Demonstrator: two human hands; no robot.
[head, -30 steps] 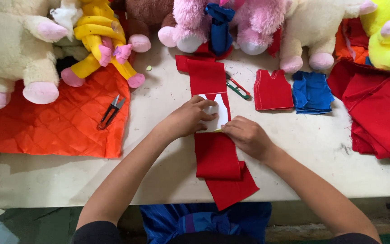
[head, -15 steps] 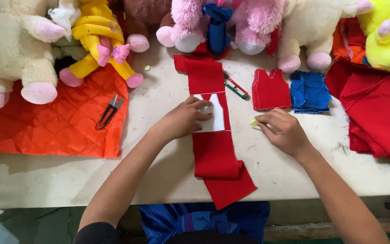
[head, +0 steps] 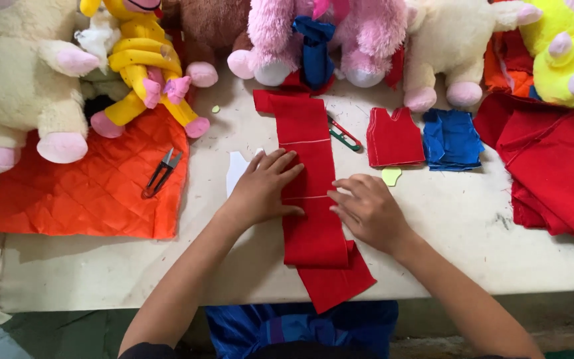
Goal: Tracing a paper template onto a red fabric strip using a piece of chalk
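We are pressing our left hand point(head: 264, 189) flat on the left edge of a long red fabric strip point(head: 312, 199), fingers spread and extended, gripping nothing. We are laying our right hand point(head: 367, 209) flat on the strip's right edge, fingers pointing left toward the other hand, also gripping nothing. The two hands are lying close together with a narrow band of red cloth showing between them.

The strip is running lengthwise down the middle of the pale table point(head: 460, 226), its near end hanging over the front edge. Two pale lines are crossing the strip, one above our hands and one between them.

Just left of the left hand, a white paper cutout point(head: 236, 169) is lying on the table. Farther left, thread snips point(head: 161, 173) are resting on orange quilted fabric point(head: 88, 193). Near the right hand, a small yellow-green piece point(head: 391, 175) is lying below a red vest-shaped stack point(head: 393, 136), with a blue stack point(head: 452, 138) beside it. Plush toys point(head: 320, 33) are lining the far edge.
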